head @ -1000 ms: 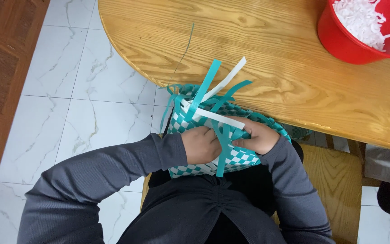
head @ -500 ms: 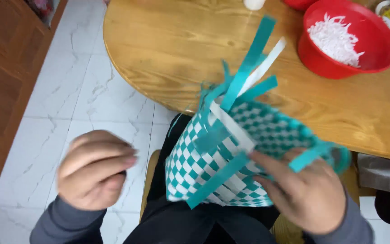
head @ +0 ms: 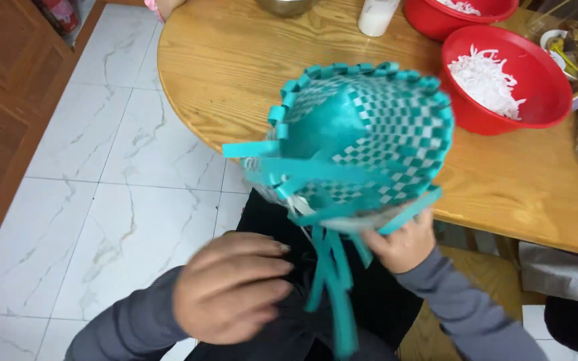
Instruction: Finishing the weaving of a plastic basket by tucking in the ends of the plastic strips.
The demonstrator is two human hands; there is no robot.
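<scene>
A teal-and-white woven basket point(head: 376, 134) is held up over the edge of the wooden table point(head: 235, 73), its open mouth turned toward me so the checked inside shows. Loose teal strips point(head: 332, 281) hang from its lower edge. My right hand point(head: 403, 244) grips the basket's bottom rim from below. My left hand point(head: 232, 294) is off the basket, low and to the left, blurred, fingers loosely curled and holding nothing.
A red bowl point(head: 510, 80) of white shreds stands on the table right of the basket, with a second red bowl point(head: 456, 10) behind it. A white bottle point(head: 377, 17) and a metal bowl point(head: 285, 7) sit at the far edge. White marble floor lies left.
The basket has been lifted and tipped so its opening faces me. My left hand has moved in closer below it, still off the basket. My right hand keeps its hold.
</scene>
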